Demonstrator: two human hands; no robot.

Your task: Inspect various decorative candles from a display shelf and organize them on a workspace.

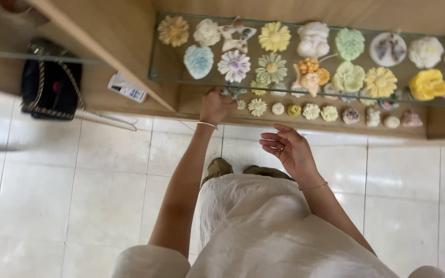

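**Display shelves, moulded flower pieces: hands at the lower row**

Item 1. Your left hand (215, 106) reaches under the front edge of the glass shelf (167, 76), fingers closed around a small grey-blue piece (234, 93) at the left end of the lower wooden shelf (263, 122). The piece is mostly hidden by your fingers and the glass edge; it may be a flower shape, but you cannot tell.

Item 2. Your right hand (289, 149) hangs open, palm up, over the white tiled floor (78, 170), well short of the shelves and holding nothing.

Item 3. Lower row: small pieces, including a white daisy (257, 107) just beside your left hand. Upper row: larger pieces, such as a purple flower (234, 65) directly above it.

Risks. Lifting the wrist could knock the glass edge and shake the upper row. A loose grip would drop the piece onto hard tile. Sweeping sideways could nudge the daisy.

Unclear. The shelves run off at right; reflections blur the lower row's far pieces.
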